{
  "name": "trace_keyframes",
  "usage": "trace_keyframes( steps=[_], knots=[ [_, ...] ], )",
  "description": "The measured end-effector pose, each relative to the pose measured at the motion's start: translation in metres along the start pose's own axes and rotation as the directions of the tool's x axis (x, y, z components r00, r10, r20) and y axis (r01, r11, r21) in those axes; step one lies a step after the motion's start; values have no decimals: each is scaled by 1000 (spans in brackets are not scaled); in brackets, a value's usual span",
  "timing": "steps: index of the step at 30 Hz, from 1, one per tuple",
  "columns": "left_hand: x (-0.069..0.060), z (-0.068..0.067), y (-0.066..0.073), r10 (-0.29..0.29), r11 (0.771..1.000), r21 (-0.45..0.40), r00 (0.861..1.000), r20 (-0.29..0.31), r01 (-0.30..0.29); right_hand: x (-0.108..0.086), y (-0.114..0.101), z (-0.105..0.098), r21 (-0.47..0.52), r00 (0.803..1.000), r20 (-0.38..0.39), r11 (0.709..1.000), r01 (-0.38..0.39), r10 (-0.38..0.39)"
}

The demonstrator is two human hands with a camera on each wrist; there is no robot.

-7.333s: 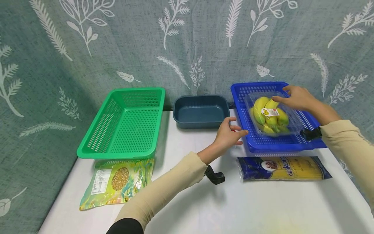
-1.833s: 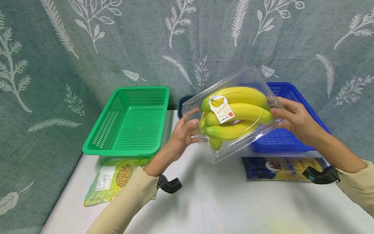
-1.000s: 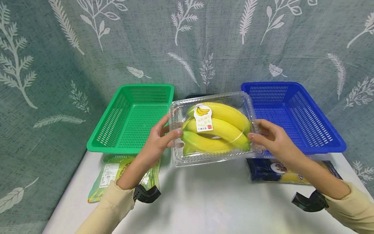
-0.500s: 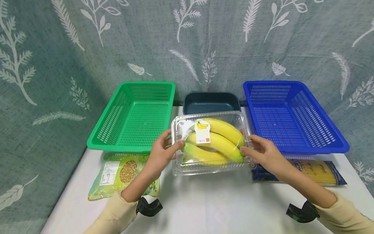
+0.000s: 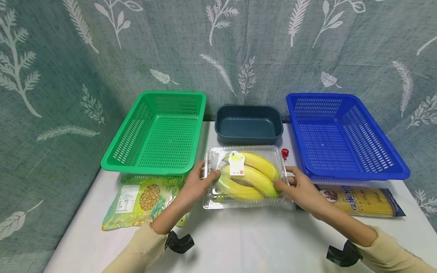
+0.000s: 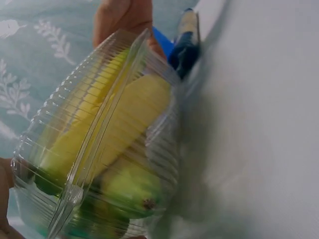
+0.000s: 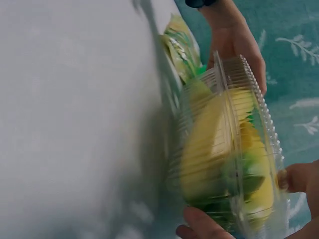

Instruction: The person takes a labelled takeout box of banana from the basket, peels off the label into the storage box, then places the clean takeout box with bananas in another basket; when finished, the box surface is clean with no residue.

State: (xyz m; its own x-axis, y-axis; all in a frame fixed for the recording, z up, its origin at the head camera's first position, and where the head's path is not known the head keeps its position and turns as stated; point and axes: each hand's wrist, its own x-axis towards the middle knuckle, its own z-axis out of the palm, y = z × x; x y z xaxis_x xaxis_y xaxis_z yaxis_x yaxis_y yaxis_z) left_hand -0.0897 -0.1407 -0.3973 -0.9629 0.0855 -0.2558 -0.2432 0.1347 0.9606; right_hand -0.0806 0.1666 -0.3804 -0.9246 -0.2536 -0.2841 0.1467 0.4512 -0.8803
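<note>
In the head view a clear plastic box [image 5: 213, 157] of yellow-green bananas [image 5: 254, 178] with a white label [image 5: 236, 167] is level in front of the dark tray. My left hand [image 5: 192, 187] grips its left end, thumb on the lid. The right hand [image 5: 304, 191] grips the opposite end, thumb also on top. Both wrist views show the box [image 6: 94, 134] close up, its ridged side and the bananas [image 7: 209, 149] inside. Whether its underside touches the table cannot be told. The fingers under the ends are partly hidden.
A green basket [image 5: 150, 170] stands at left, a blue basket [image 5: 355, 175] at right, a dark tray [image 5: 249, 139] between them. A red-headed item [image 5: 285, 153] lies beside the box. A corn-kernel bag [image 5: 149, 197] and a pasta pack [image 5: 365, 201] lie in front of the baskets.
The banana box has come out of the blue basket, over to the middle, and lower towards the table, held by both hands. The dark tray and red-headed item are now uncovered.
</note>
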Motion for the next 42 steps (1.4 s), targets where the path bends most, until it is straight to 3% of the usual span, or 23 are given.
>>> trace_keyframes(
  steps=[4, 9, 13, 16, 19, 24, 26, 32, 35, 39, 42],
  knots=[
    [3, -1, -6, -3, 1000, 14, 1000, 24, 3, 2, 3, 5, -49, 999, 21, 998, -29, 31],
    [5, -3, -11, -16, 997, 78, 1000, 4, 16, 4, 5, 8, -91, 999, 20, 995, -48, 50],
    [6, -4, -13, -43, 993, 113, 999, -8, 43, 4, 1, 7, -252, 999, -31, 968, 10, -18],
    [7, -4, -15, -61, 992, 114, 998, -8, 61, 3, -6, 4, -406, 987, -61, 907, 112, -149],
    [7, -4, -17, -67, 991, 119, 998, -9, 68, 4, -16, 2, -516, 959, -73, 833, 199, -275],
    [9, -5, -19, -59, 992, 114, 998, -9, 59, 15, -39, 2, -650, 884, -54, 688, 323, -465],
    [9, -6, -20, -56, 993, 106, 998, -9, 57, 23, -50, 3, -667, 858, -16, 645, 373, -513],
    [9, -5, -20, -60, 996, 72, 998, -1, 60, 54, -78, 11, -625, 827, 124, 604, 494, -548],
    [9, -5, -20, -65, 996, 66, 998, -6, 65, 67, -85, 20, -647, 805, 192, 544, 534, -562],
    [9, -5, -20, -67, 995, 74, 998, -16, 68, 80, -89, 30, -682, 810, 281, 487, 546, -514],
    [9, -5, -21, -67, 995, 73, 998, -16, 68, 86, -91, 36, -716, 827, 321, 453, 531, -462]
  ],
)
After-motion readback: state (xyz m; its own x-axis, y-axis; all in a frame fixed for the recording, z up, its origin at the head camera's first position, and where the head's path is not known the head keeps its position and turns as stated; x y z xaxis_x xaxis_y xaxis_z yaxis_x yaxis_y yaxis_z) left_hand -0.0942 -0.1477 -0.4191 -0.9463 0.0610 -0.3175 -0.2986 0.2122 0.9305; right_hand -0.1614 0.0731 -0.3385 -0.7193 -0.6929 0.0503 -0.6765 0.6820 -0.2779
